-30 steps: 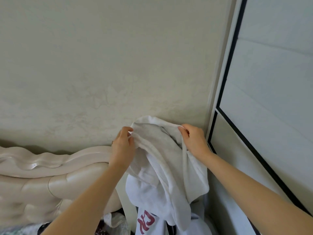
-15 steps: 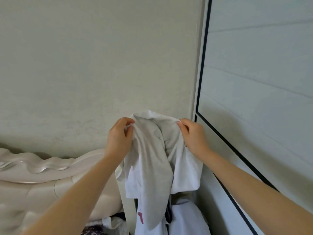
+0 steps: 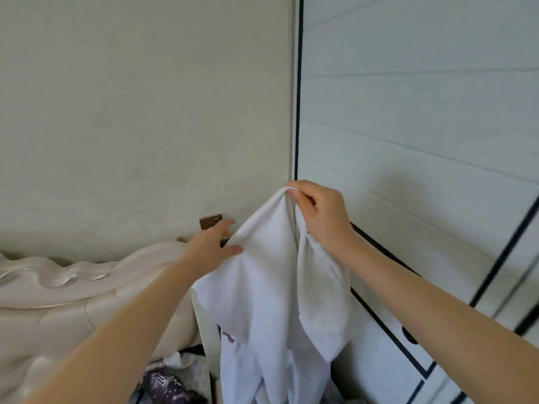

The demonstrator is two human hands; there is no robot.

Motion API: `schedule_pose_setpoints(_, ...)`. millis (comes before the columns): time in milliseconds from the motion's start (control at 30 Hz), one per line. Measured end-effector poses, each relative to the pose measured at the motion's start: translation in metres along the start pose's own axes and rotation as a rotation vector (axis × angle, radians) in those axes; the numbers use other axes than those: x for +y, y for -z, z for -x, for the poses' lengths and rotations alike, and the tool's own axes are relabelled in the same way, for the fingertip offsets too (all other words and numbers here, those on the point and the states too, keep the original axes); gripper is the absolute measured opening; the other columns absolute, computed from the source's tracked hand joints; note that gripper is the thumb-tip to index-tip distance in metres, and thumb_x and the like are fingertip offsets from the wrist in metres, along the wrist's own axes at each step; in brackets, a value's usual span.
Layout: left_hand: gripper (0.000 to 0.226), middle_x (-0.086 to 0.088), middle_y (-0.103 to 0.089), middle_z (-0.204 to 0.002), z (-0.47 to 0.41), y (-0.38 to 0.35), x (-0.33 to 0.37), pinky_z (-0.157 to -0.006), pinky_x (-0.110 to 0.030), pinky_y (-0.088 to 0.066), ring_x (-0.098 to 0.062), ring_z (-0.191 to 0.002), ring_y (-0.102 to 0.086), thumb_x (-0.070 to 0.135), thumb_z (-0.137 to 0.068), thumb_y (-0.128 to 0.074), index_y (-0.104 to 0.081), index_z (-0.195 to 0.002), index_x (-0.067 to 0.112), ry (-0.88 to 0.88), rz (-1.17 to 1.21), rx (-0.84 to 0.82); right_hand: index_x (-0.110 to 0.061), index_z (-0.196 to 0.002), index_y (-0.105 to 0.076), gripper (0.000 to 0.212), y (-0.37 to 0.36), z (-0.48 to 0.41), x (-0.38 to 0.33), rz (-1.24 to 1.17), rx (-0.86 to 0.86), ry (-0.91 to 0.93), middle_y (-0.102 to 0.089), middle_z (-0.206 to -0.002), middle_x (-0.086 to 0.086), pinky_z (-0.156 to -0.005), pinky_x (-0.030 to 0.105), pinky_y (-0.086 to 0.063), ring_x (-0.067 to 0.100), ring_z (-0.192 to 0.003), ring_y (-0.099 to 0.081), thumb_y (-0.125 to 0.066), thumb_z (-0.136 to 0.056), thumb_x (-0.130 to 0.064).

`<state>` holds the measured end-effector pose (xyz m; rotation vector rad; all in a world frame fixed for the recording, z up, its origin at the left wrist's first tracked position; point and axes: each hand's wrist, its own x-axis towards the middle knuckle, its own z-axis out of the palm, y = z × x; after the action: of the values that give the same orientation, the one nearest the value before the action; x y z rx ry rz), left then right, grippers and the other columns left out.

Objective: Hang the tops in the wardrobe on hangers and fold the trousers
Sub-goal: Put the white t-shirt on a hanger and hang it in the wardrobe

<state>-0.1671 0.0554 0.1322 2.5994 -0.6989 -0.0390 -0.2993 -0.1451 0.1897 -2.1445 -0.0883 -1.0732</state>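
Pinching a fold of the white top (image 3: 271, 287) in its curled fingers (image 3: 304, 199), the right hand (image 3: 320, 220) holds it up beside the wardrobe door (image 3: 408, 141) so it hangs free, while the left hand (image 3: 211, 246), fingers apart, touches its edge, likely seeking the neckline.

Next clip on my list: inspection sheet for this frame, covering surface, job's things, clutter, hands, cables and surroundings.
Surface: nothing seen; no work surface in frame.
Job's things: white top hangs in the air, with a red print low on it; no hanger or trousers seen.
Clutter: dark patterned cloth at the bottom edge.
Grippers: right hand pinches the top's highest fold; left hand, fingers straight, touches its left edge.
Cables: nothing seen.
Surroundings: cream headboard on the left, wall socket above it, wardrobe door with dark trim on the right.
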Motion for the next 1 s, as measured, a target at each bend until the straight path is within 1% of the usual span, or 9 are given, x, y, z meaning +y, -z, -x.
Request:
schedule_pose_setpoints(33, 0.021, 0.0, -0.067, -0.093, 0.004, -0.002, 0.008, -0.068, -0.03, -0.042, -0.024, -0.094, -0.063, 0.036, -0.093, -0.062, -0.065, -0.102, 0.018, -0.018, 0.005, -0.003, -0.01, -0.102, -0.074, 0.02, 0.007, 0.006, -0.006, -0.007, -0.004, -0.001, -0.07, -0.08, -0.004, -0.066, 0.008, -0.038, -0.005, -0.066, -0.055, -0.055, -0.098, -0.012)
schedule_pose_setpoints(67, 0.026, -0.001, -0.059, -0.072, 0.009, -0.004, 0.016, -0.058, -0.028, -0.035, -0.023, -0.076, -0.059, 0.03, -0.096, -0.057, -0.06, -0.077, 0.013, -0.047, 0.021, 0.021, -0.01, -0.101, -0.074, 0.019, 0.014, 0.011, -0.01, -0.013, 0.0, -0.015, -0.068, -0.078, -0.006, -0.065, 0.009, -0.038, -0.004, -0.065, -0.055, -0.055, -0.098, -0.013)
schedule_pose_setpoints(167, 0.042, 0.002, -0.044, -0.055, 0.021, -0.009, 0.039, -0.05, -0.025, -0.027, -0.017, -0.058, -0.043, 0.02, -0.098, -0.051, -0.047, -0.057, 0.017, -0.071, 0.176, 0.111, -0.009, -0.088, -0.073, 0.021, 0.041, 0.028, -0.012, 0.037, -0.004, -0.12, -0.055, -0.059, -0.006, -0.056, 0.018, -0.036, 0.004, -0.054, -0.044, -0.055, -0.098, -0.016)
schedule_pose_setpoints(333, 0.028, -0.005, -0.06, -0.069, 0.04, -0.009, 0.088, -0.061, -0.028, -0.038, -0.017, -0.066, -0.05, 0.012, -0.097, -0.049, -0.07, -0.082, 0.003, -0.096, 0.544, 0.151, -0.004, -0.077, -0.069, 0.025, 0.085, 0.076, -0.001, 0.231, -0.252, -0.285, -0.063, -0.059, -0.005, -0.063, 0.038, -0.054, 0.017, -0.06, -0.06, -0.06, -0.091, -0.023)
schedule_pose_setpoints(467, 0.027, -0.007, -0.074, -0.093, 0.062, -0.019, 0.12, -0.086, -0.039, -0.055, -0.021, -0.088, -0.065, 0.013, -0.1, -0.05, -0.077, -0.096, 0.018, -0.086, 0.773, -0.011, -0.026, -0.071, -0.07, 0.017, 0.118, 0.126, -0.003, 0.331, -0.516, -0.394, -0.069, -0.07, -0.008, -0.072, 0.032, -0.055, 0.01, -0.073, -0.067, -0.063, -0.087, -0.025)
schedule_pose_setpoints(567, 0.026, -0.011, -0.075, -0.097, 0.085, -0.031, 0.143, -0.084, -0.04, -0.058, -0.028, -0.096, -0.068, 0.012, -0.102, -0.049, -0.075, -0.096, 0.016, -0.03, 0.959, -0.121, -0.026, -0.076, -0.069, 0.016, 0.144, 0.163, -0.013, 0.335, -0.617, -0.46, -0.072, -0.082, -0.009, -0.073, 0.018, -0.05, 0.005, -0.084, -0.068, -0.063, -0.09, -0.02)
schedule_pose_setpoints(767, 0.021, -0.019, -0.072, -0.104, 0.143, -0.052, 0.188, -0.086, -0.044, -0.057, -0.031, -0.094, -0.069, 0.013, -0.1, -0.053, -0.072, -0.106, 0.006, -0.15, 0.997, -0.35, -0.015, -0.103, -0.071, 0.016, 0.198, 0.227, -0.017, 0.25, -0.633, -0.678, -0.073, -0.093, -0.004, -0.074, 0.011, -0.048, 0.007, -0.09, -0.068, -0.06, -0.092, -0.015)
schedule_pose_setpoints(867, 0.022, -0.019, -0.072, -0.107, 0.17, -0.066, 0.201, -0.089, -0.044, -0.056, -0.031, -0.097, -0.069, 0.013, -0.1, -0.052, -0.073, -0.108, 0.008, -0.178, 0.96, -0.427, -0.014, -0.107, -0.067, 0.019, 0.217, 0.268, -0.008, 0.296, -0.497, -0.772, -0.067, -0.092, -0.002, -0.077, 0.024, -0.051, 0.013, -0.086, -0.064, -0.059, -0.092, -0.021)
schedule_pose_setpoints(1000, 0.023, -0.014, -0.074, -0.1, 0.208, -0.085, 0.222, -0.084, -0.038, -0.057, -0.025, -0.09, -0.07, 0.011, -0.1, -0.052, -0.075, -0.101, 0.011, -0.17, 0.951, -0.494, 0.004, -0.124, -0.053, 0.06, 0.237, 0.323, -0.01, 0.242, -0.374, -0.939, -0.063, -0.112, 0.021, -0.092, 0.046, -0.052, 0.036, -0.105, -0.062, -0.061, -0.088, -0.043)
